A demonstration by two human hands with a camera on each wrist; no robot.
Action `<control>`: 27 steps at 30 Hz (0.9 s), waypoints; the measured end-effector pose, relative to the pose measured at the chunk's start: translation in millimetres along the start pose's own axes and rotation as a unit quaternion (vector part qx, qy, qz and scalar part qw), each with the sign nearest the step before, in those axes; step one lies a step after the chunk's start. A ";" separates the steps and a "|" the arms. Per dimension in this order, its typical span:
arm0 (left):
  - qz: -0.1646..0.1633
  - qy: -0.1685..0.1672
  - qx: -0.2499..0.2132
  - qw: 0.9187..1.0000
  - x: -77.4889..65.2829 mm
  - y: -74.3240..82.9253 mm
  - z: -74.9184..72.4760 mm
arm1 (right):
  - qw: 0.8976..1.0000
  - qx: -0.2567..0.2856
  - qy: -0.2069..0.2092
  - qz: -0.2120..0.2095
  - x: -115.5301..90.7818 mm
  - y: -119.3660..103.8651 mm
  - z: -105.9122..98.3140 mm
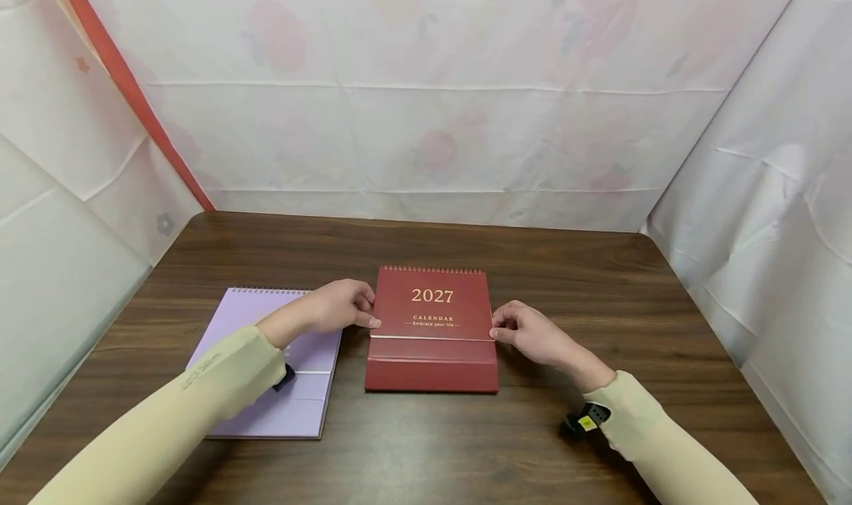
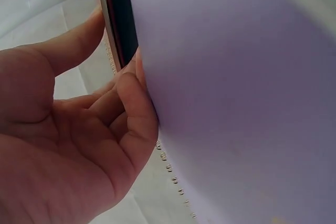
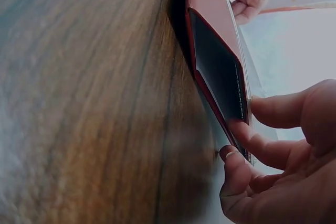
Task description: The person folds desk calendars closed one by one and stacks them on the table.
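A red 2027 desk calendar (image 1: 433, 305) with a spiral along its far edge lies in the middle of the table. My left hand (image 1: 342, 305) pinches its left edge, thumb on the cover. On the opposite edge, my right hand (image 1: 532, 331) holds the calendar with the thumb on top and fingers underneath. Seen from the side in the right wrist view, the red stand (image 3: 212, 3) gapes slightly, showing a dark inside. A purple spiral calendar (image 1: 266, 409) lies to the left, under my left forearm; it fills much of the left wrist view.
The dark wood table (image 1: 566, 268) has white printed curtains (image 1: 433, 120) behind it and along both sides. A red strip (image 1: 133, 91) runs down the back left corner. A black wrist strap with a yellow tag (image 1: 587, 422) sits on my right wrist.
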State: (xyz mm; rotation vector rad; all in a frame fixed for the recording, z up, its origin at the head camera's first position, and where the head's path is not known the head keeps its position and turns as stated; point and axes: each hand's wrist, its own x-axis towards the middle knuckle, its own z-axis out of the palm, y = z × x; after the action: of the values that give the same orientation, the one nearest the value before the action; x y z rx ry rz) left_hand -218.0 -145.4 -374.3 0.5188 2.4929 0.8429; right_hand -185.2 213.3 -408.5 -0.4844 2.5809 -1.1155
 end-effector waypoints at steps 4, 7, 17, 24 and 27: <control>-0.007 -0.006 -0.002 1.000 3.0 0.5 -1.3 | 1.000 -0.005 0.002 0.014 1.6 2.0 0.3; -0.007 -0.010 0.002 1.000 4.4 0.5 -1.8 | 1.000 -0.009 0.007 0.025 2.7 3.1 0.5; 0.001 0.017 0.065 0.998 -2.2 3.8 -0.9 | 0.994 -0.095 0.047 0.011 -3.4 -1.8 -0.9; 0.098 0.093 0.174 0.975 -22.3 15.2 7.4 | 0.986 -0.141 0.076 -0.040 -16.6 -13.5 4.9; 0.136 0.116 0.227 0.958 -30.5 17.0 14.9 | 0.980 -0.175 0.072 -0.068 -22.5 -16.4 8.6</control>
State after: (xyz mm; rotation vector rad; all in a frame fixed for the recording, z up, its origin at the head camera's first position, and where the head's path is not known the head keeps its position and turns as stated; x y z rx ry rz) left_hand -181.6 -140.4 -364.9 0.9846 2.8897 0.4330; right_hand -158.5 206.4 -399.2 -0.6920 2.9257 -0.7578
